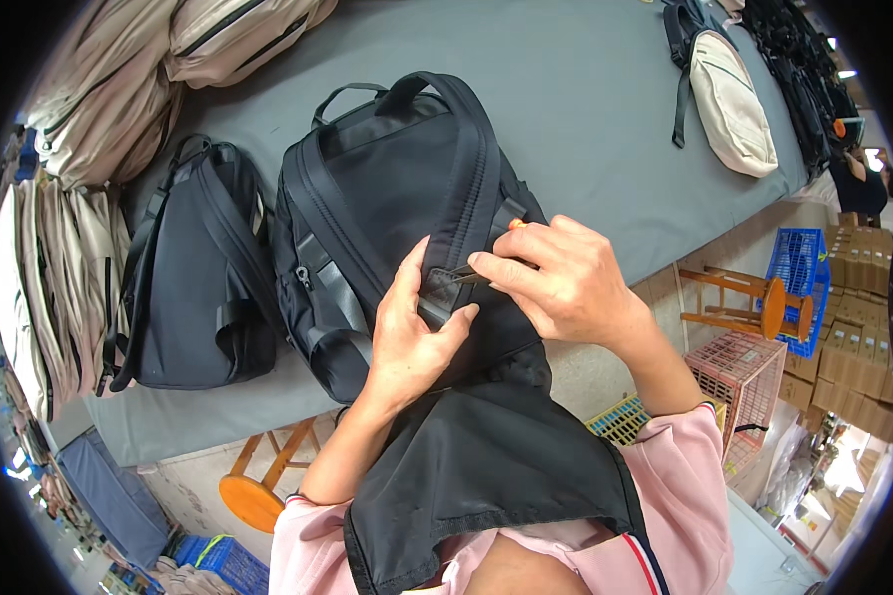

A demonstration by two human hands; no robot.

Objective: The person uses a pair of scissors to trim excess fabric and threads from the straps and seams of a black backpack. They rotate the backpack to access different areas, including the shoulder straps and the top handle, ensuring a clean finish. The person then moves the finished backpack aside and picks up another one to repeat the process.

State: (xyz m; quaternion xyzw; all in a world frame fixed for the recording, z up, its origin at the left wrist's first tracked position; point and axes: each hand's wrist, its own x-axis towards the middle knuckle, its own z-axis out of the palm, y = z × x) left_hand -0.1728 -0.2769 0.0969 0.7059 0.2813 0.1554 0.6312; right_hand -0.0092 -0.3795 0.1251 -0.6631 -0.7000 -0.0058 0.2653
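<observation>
A black backpack (377,188) lies on the grey table with its shoulder straps facing up. My left hand (410,332) grips the lower end of its right shoulder strap (463,188), thumb and fingers on either side. In my right hand (563,278) is a small pair of thread snips (463,277). Their dark tips point left and lie against the strap end, between my two hands. A yellow-orange bit of the tool shows above my right fingers; most of it is hidden in my grip.
Another black backpack (203,288) lies to the left. Stacked beige bags (99,89) fill the table's left end. A cream sling bag (732,104) rests at the far right of the grey table (585,109). Wooden stools (253,501), plastic crates (734,387) and cartons (858,337) stand around it.
</observation>
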